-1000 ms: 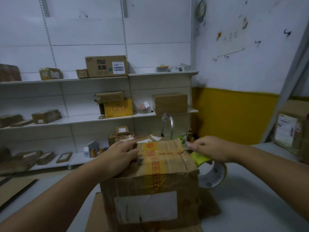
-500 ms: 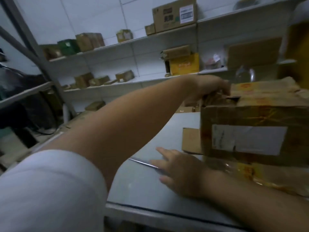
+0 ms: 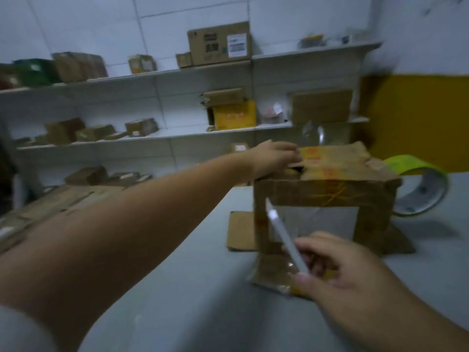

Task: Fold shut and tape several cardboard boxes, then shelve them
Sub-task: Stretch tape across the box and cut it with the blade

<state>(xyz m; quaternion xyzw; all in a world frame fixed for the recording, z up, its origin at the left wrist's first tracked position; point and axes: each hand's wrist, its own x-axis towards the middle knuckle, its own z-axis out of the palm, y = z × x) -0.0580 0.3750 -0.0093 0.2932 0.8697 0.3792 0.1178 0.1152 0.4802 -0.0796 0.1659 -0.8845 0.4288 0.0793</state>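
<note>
From the head camera, your left hand (image 3: 275, 158) reaches far across the counter (image 3: 190, 288) and lies on the near-left part of the cardboard box (image 3: 324, 196) top, fingers laid fairly flat over the folded flaps. The box stands upright on the counter, right of centre, on a flat piece of cardboard (image 3: 241, 231), with yellow printed tape across its top. Your right hand (image 3: 337, 270) is nearer to you, in front of the box, pinching a thin silvery tool (image 3: 281, 232) between thumb and fingers; the tool tilts up and to the left, and blur hides what kind it is. A tape roll (image 3: 421, 191) stands on edge just right of the box. Wall shelves (image 3: 152, 74) on the far side carry several boxes over 2 levels.
</note>
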